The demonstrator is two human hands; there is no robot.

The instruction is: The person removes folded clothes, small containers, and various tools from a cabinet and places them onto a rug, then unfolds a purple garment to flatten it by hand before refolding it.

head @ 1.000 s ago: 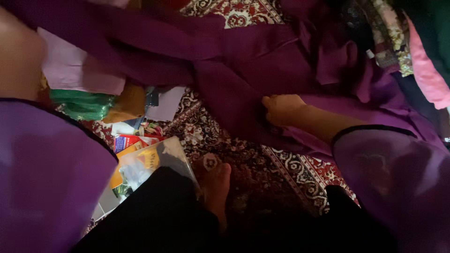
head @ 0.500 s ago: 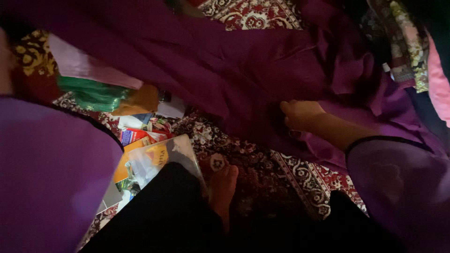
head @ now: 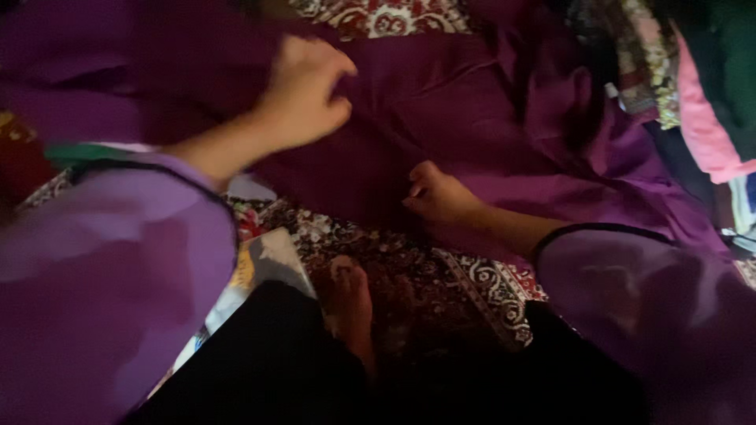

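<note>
A large purple cloth (head: 472,102) is spread over a patterned red carpet (head: 472,275). My left hand (head: 303,94) reaches in from the left and pinches a fold of the cloth near its upper middle. My right hand (head: 437,197) is curled on the cloth's near edge, fingers closed on the fabric. Both arms wear wide purple sleeves with dark trim.
My bare foot (head: 350,307) rests on the carpet between black trouser legs. A glossy printed booklet (head: 252,275) lies at the left under my sleeve. Pink and patterned clothes (head: 701,118) are piled at the right edge. A green item (head: 79,151) peeks out at far left.
My left hand has swung in from the left and taken hold of the cloth near its middle. My right hand stays on the near edge. The view shifted, hiding most of the packets at left.
</note>
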